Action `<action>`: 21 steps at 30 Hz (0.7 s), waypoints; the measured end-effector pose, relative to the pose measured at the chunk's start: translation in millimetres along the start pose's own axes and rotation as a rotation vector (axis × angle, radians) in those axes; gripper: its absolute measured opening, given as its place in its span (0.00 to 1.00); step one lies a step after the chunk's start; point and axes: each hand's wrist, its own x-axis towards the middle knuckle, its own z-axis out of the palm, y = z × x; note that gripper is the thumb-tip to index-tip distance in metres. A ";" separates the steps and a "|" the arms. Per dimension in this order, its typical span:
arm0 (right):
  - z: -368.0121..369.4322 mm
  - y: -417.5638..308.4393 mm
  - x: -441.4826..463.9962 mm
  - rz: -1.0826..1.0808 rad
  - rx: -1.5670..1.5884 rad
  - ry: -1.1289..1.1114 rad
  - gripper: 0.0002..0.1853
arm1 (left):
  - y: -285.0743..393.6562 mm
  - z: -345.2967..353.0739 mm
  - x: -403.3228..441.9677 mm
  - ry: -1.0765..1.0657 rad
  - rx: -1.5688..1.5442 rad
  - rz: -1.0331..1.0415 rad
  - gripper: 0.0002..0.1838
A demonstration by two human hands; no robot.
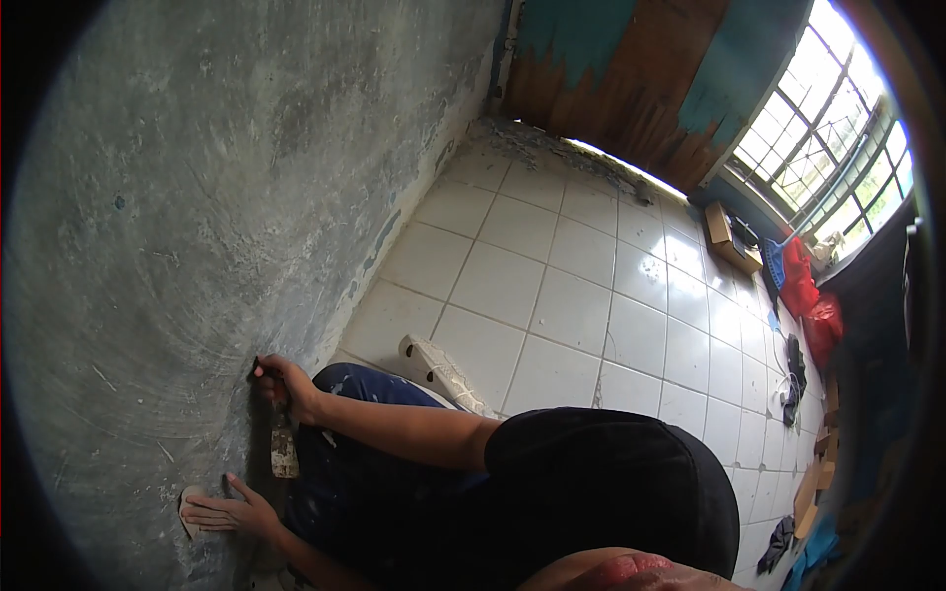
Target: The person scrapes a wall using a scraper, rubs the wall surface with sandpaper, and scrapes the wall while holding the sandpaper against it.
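Observation:
My left hand (232,512) lies with its fingers extended against the grey wall (158,246), low down. Under those fingers is a pale, flat piece (190,505) with a rounded edge, pressed to the wall; its exact kind I cannot make out. Above it in the view, my right hand (286,387) is closed around the handle of a scraper (284,455). The handle is mostly hidden by the hand, and the worn, stained blade hangs down toward my left hand. Curved scuff marks cover the wall around both hands.
White floor tiles (493,276) spread beside the wall. A worn shoe (443,372) is by my knee. Paint flakes (591,163) lie near the peeling door (641,89). A cardboard box (729,239) and red bags (813,305) stand under the barred window (828,108).

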 end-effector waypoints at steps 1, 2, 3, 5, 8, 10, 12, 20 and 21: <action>0.8 -0.3 -0.6 0.002 0.012 -0.001 0.12 | 0.3 -0.2 0.1 0.000 0.003 -0.002 0.49; 1.6 -0.5 -1.1 0.003 0.011 -0.001 0.12 | 0.4 -0.8 0.1 0.000 0.004 -0.003 0.49; 2.1 -0.7 -1.2 -0.008 0.018 0.002 0.12 | 0.7 -1.3 0.2 -0.010 0.006 -0.009 0.49; 2.6 -1.4 -1.7 -0.017 0.024 0.005 0.12 | 0.4 -1.1 0.1 -0.020 0.009 -0.015 0.49; 4.0 -3.7 -5.4 0.010 0.021 -0.017 0.12 | -0.6 -0.5 0.3 -0.009 0.000 0.001 0.49; 4.0 -3.3 -5.4 0.020 0.024 -0.006 0.12 | 0.2 -1.2 0.7 -0.005 -0.006 0.001 0.49; 4.3 -2.1 -3.3 0.004 0.021 0.009 0.12 | 0.0 -1.1 0.4 -0.011 -0.002 -0.005 0.49; -0.4 -0.6 -0.8 -0.004 0.030 -0.021 0.12 | -1.6 0.8 -0.7 -0.013 0.005 -0.007 0.49; -0.8 -1.0 -1.2 0.008 0.026 -0.028 0.11 | -0.9 0.2 -0.2 -0.012 0.004 -0.009 0.49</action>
